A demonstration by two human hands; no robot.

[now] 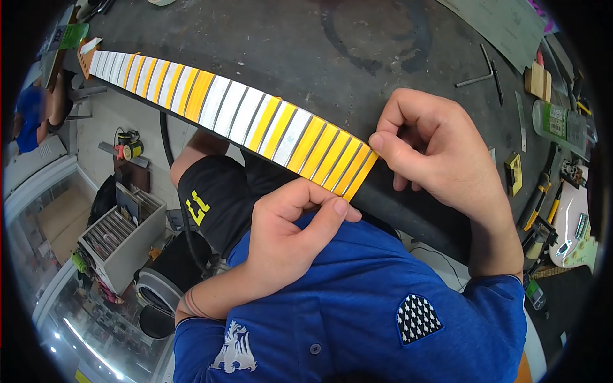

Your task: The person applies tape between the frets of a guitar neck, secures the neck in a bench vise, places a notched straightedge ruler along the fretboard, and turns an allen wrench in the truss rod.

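Observation:
A guitar neck (255,121) lies diagonally across the front edge of the dark bench, its headstock (86,57) at the far left. Strips of yellow and white tape cover the fingerboard, with bare metal frets showing between them. My left hand (284,233) is closed at the near edge of the wide end, thumb and index finger on the last yellow strip and the neck. At the opposite corner, my right hand (440,143) pinches the end of that yellow masking tape (361,173) between thumb and index finger; its other fingers are curled.
On the bench (287,45) lie a hex key (479,73), a wooden block (537,82), a clear bottle (562,124) and yellow-handled tools (536,204). A pale guitar body (571,223) is at right. Below left stands a box of files (118,236). Another person (38,115) is far left.

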